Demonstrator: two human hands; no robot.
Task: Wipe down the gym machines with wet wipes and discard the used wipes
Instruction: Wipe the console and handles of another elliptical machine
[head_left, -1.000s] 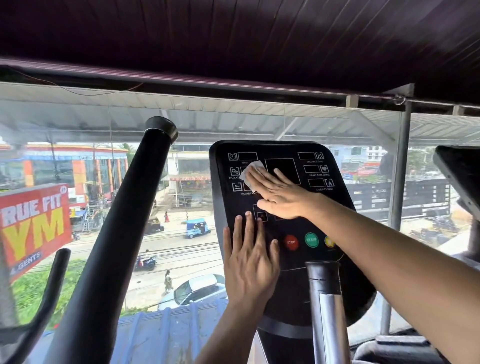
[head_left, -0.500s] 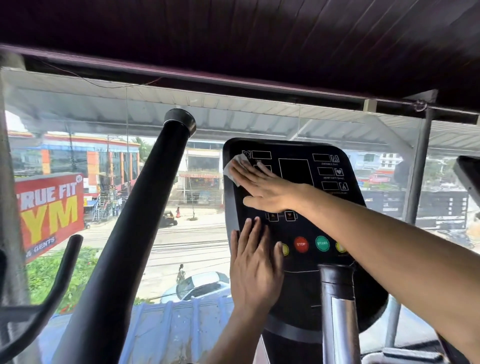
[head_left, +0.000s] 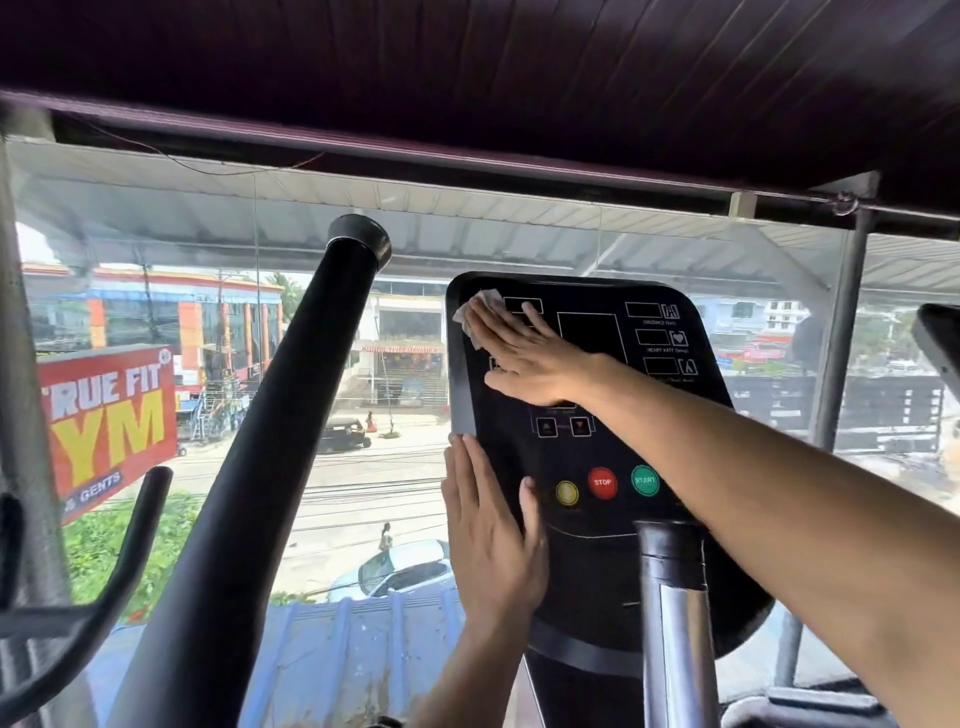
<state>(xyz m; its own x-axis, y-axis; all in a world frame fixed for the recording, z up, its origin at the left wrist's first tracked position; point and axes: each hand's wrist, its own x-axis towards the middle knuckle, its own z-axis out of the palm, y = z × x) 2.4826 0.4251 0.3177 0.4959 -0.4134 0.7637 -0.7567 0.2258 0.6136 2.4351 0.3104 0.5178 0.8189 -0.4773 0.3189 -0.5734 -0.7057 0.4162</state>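
Console (head_left: 597, 467) buttons read STOP (head_left: 602, 482) in red and START (head_left: 644, 480) in green. Right hand (head_left: 535, 358), fingers straight, presses a white wipe (head_left: 475, 314) flat on the console's far-left corner. Left hand (head_left: 491, 535) lies flat on its near-left edge. Outside at left, a red sign (head_left: 111, 415) reads "RUE FIT YM".

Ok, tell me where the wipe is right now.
In the head view, the wipe sits at the console's upper left corner, pressed flat under the right hand's fingertips, above the left hand.
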